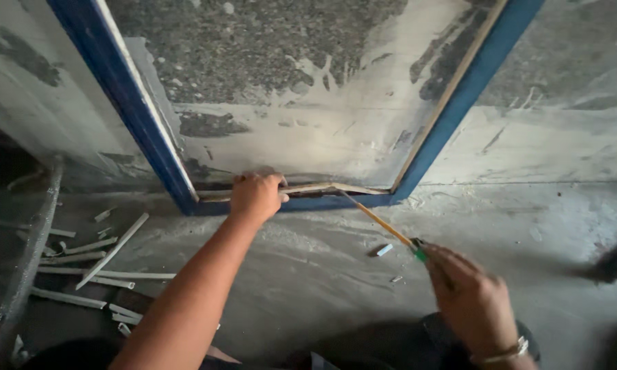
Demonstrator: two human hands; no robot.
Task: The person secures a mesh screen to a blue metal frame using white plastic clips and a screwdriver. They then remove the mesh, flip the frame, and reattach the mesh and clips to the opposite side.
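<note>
My left hand (255,195) grips a thin pale strip (322,188) that lies along the bottom edge of a blue frame (151,130); the strip bows up from the frame near its middle. My right hand (469,294) holds a long yellow tool (377,219) with a green band near the handle, and its tip reaches under the lifted strip. A bracelet sits on my right wrist. The frame surrounds a dirty, dust-smeared panel (288,82) that leans away from me.
Several broken white strips (109,253) lie scattered on the concrete floor at the left. A grey corrugated hose (31,247) runs along the left edge. Small white chips (385,250) lie between my arms. A dark object (616,264) shows at the right edge.
</note>
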